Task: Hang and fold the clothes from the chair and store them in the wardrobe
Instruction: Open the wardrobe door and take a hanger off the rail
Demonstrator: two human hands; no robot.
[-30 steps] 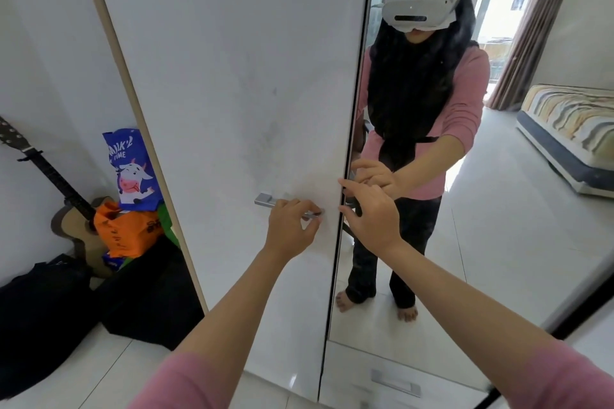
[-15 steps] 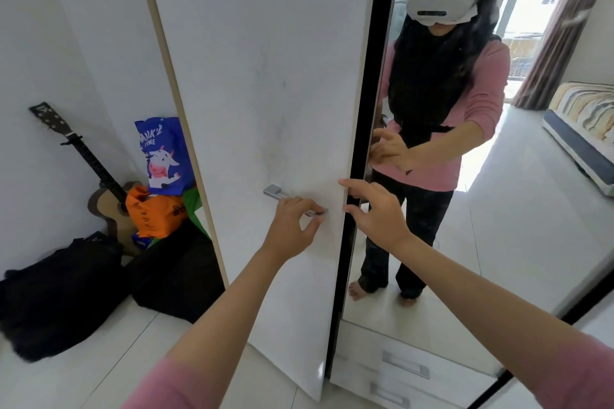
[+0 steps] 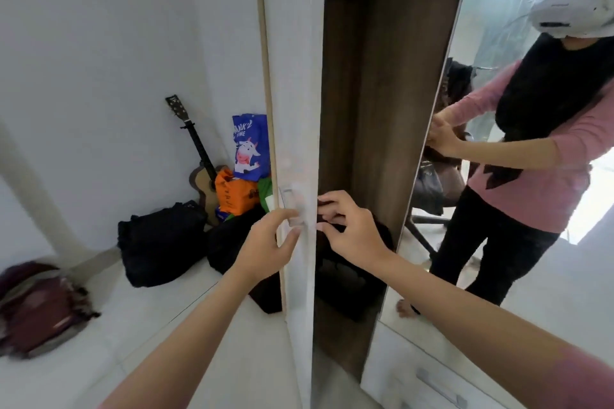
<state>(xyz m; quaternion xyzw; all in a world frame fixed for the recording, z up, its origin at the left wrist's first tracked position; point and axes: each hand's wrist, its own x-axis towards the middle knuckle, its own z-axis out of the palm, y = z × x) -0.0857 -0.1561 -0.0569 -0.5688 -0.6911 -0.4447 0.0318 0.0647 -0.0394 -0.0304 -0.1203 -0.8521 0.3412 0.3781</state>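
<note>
The white wardrobe door (image 3: 295,76) stands swung out, edge-on to me. My left hand (image 3: 269,242) grips its metal handle (image 3: 290,206) on the outer face. My right hand (image 3: 352,229) has its fingers curled round the door's inner edge at the same height. Behind the door the wardrobe's dark brown inside wall (image 3: 382,93) shows, with dark items (image 3: 349,276) low down. No clothes from the chair are in my hands.
A mirror door (image 3: 481,242) at right reflects a person in a pink top. Drawers (image 3: 432,385) sit below it. On the floor at left lie black bags (image 3: 159,236), a maroon backpack (image 3: 40,302), a guitar (image 3: 202,169) and coloured bags (image 3: 246,169).
The white door has swung outward from nearly shut to edge-on, showing the wardrobe's inside. My right hand moved from hovering near the edge to holding it. The view turned left.
</note>
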